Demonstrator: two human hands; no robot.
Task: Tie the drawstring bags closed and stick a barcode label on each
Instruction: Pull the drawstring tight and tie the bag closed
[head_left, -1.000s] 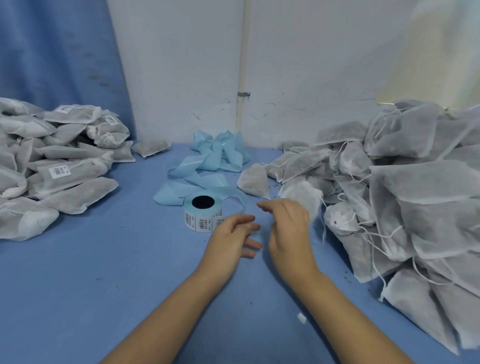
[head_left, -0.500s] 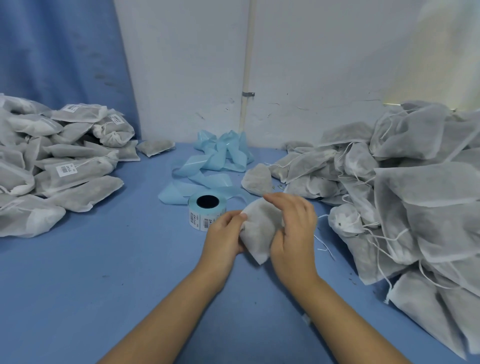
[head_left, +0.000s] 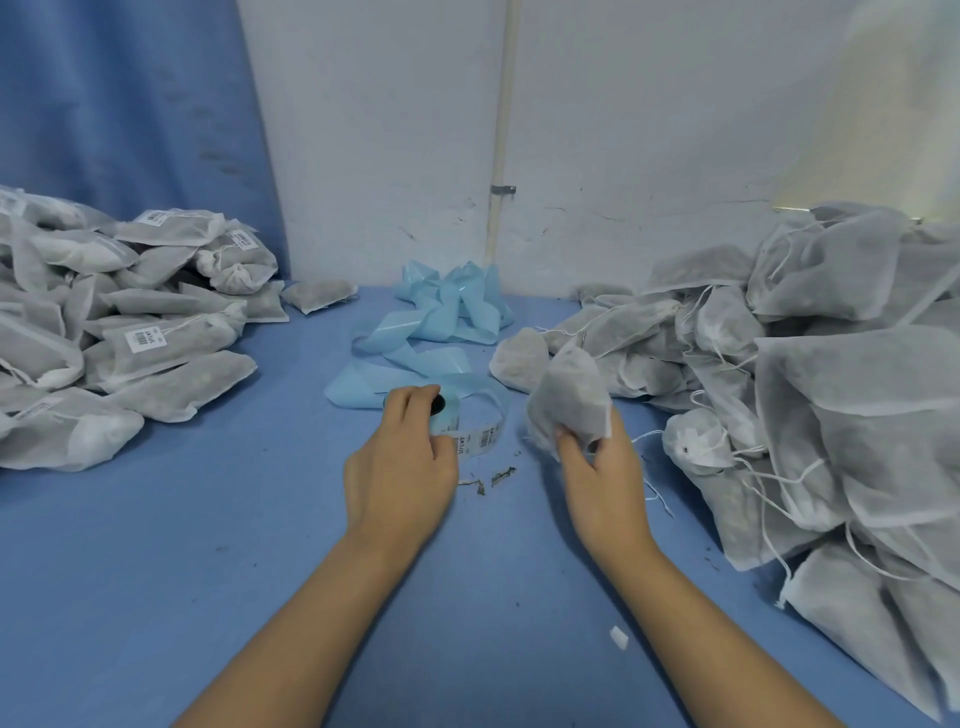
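Small lumpy grey-white bag (head_left: 569, 400), held right of centre, pinched from below by right hand (head_left: 602, 483), left hand (head_left: 400, 467) gripping label roll (head_left: 475, 439) at centre, roll mostly hidden, whether the bag is tied unclear

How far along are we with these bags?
Done: bags in the left pile show barcode labels. In hand: the right hand holds one bag while the left hand grips the label roll; I cannot tell if that bag is tied. Left: the large right pile, drawstrings loose, no labels visible.
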